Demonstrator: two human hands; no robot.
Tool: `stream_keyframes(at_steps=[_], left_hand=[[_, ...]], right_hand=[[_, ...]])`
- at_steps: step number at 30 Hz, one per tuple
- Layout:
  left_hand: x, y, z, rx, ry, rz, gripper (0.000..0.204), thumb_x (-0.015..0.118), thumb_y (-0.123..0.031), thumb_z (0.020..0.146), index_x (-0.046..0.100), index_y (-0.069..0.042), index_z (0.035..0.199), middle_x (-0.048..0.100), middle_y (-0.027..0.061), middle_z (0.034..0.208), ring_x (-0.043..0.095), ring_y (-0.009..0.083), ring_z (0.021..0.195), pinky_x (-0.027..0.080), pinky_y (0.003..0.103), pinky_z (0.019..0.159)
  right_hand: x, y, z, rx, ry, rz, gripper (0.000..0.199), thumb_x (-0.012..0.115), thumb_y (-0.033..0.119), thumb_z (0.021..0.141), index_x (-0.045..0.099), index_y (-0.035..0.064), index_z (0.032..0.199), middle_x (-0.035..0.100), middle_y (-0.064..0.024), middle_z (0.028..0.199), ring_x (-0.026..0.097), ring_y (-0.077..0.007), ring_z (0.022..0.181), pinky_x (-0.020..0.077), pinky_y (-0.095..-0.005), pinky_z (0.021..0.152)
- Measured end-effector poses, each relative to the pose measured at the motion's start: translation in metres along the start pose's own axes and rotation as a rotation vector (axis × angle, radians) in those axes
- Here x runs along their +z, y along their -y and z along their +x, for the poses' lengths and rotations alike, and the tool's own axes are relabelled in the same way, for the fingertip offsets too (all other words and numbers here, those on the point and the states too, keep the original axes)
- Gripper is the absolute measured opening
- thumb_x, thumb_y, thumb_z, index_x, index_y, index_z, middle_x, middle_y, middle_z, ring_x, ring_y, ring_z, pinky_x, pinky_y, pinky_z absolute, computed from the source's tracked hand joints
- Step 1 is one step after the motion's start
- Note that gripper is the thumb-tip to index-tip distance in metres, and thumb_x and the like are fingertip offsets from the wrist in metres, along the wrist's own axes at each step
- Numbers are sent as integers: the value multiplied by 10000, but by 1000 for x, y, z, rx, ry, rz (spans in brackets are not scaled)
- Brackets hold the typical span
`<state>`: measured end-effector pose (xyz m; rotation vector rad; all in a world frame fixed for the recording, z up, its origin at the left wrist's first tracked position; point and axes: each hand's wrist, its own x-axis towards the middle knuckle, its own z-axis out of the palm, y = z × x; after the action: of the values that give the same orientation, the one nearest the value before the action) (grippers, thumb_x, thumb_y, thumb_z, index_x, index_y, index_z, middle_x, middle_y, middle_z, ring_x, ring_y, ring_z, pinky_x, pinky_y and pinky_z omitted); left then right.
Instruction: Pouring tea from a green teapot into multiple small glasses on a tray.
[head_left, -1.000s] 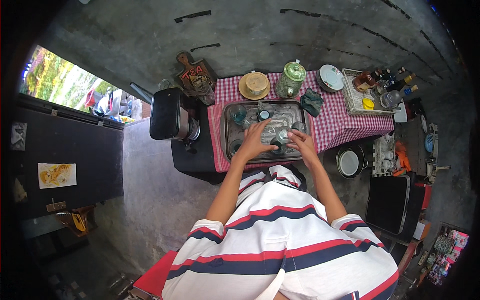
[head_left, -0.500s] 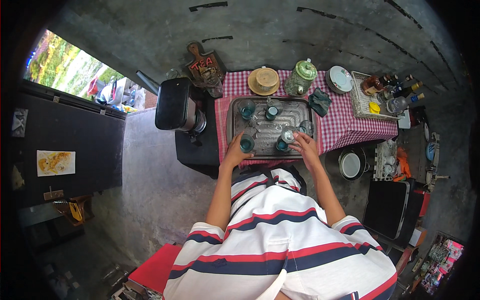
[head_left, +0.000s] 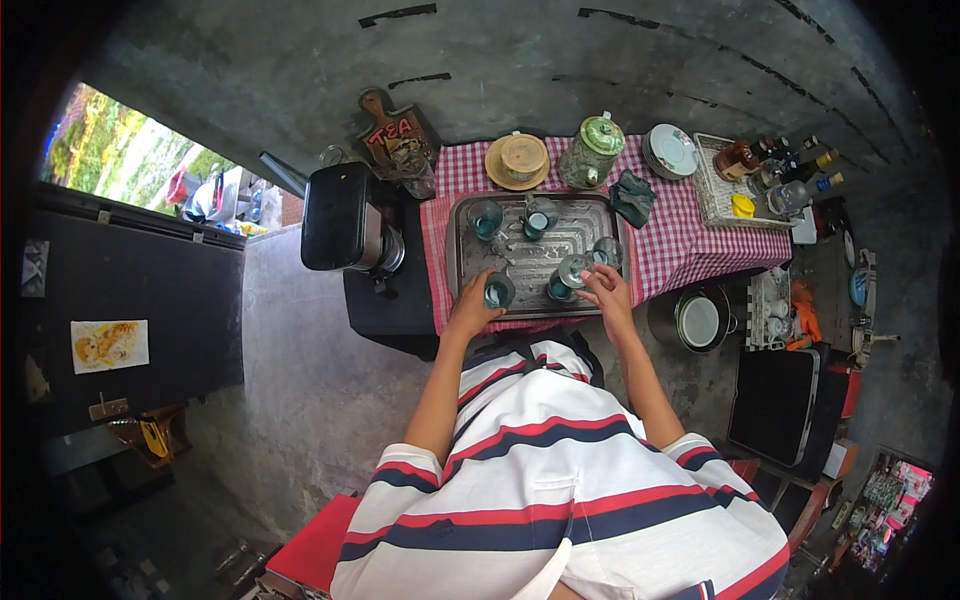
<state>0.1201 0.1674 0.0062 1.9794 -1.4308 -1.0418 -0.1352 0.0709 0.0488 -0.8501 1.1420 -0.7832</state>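
Note:
On a ridged metal tray [head_left: 515, 262] stand several clear glasses with blue-green tinted bottoms. My left hand [head_left: 475, 308] is curled around the side of a glass [head_left: 499, 291] at the tray's near left. At the near right, my right hand [head_left: 606, 294] pinches the upper part of another glass [head_left: 566, 282] between thumb and fingers. Behind them stand a glass [head_left: 485, 220] at the far left and a glass [head_left: 536, 222] near the far middle. One more glass [head_left: 604, 255] sits by the tray's right edge, beyond my right hand.
The tray lies on a red checked tablecloth [head_left: 668, 232]. Behind it are a wooden bowl [head_left: 524, 155], a green-lidded jar [head_left: 595, 152], stacked plates [head_left: 670, 150] and a dark cloth [head_left: 633, 198]. A coffee maker [head_left: 345, 220] stands left; a bottle basket [head_left: 722, 200] stands right.
My right hand and the upper part of its glass have shifted slightly. My left hand stays around its glass. The whole view has moved a little.

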Motion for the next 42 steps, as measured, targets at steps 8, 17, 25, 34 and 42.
stream_keyframes(at_steps=[8, 17, 25, 34, 42], left_hand=[[4, -3, 9, -22, 52, 153, 884, 866, -171, 631, 413, -97, 1386, 505, 171, 1335, 440, 377, 1288, 377, 458, 1085], [17, -32, 9, 310, 27, 280, 884, 807, -210, 711, 368, -153, 1476, 334, 141, 1519, 299, 341, 1408, 240, 484, 1174], [34, -31, 10, 497, 147, 396, 861, 762, -268, 778, 322, -311, 1517, 292, 112, 1565, 263, 331, 1444, 147, 516, 1204], [43, -21, 10, 511, 207, 502, 845, 707, -367, 828, 246, -368, 1536, 243, 61, 1601, 210, 302, 1475, 67, 539, 1209], [42, -21, 11, 506, 220, 512, 850, 704, -361, 835, 230, -369, 1540, 266, 38, 1595, 199, 285, 1481, 45, 533, 1213]], right_hand=[[-5, -4, -4, -107, -86, -136, 572, 788, 197, 824, 494, -56, 1244, 613, -128, 1102, 627, -166, 971, 519, -265, 806], [-10, -13, -3, -200, -163, -394, 622, 821, 213, 784, 492, -39, 1248, 572, -159, 1170, 583, -218, 1060, 492, -301, 886], [-7, -13, -6, -267, -170, -511, 622, 826, 172, 765, 487, -19, 1251, 547, -181, 1227, 571, -258, 1102, 545, -339, 870], [-4, -14, -8, -278, -174, -521, 606, 829, 161, 759, 505, 11, 1249, 555, -173, 1228, 582, -263, 1099, 559, -348, 851], [-4, -21, -5, -312, -166, -518, 615, 828, 143, 757, 504, 22, 1265, 563, -174, 1227, 589, -262, 1108, 556, -355, 862]])
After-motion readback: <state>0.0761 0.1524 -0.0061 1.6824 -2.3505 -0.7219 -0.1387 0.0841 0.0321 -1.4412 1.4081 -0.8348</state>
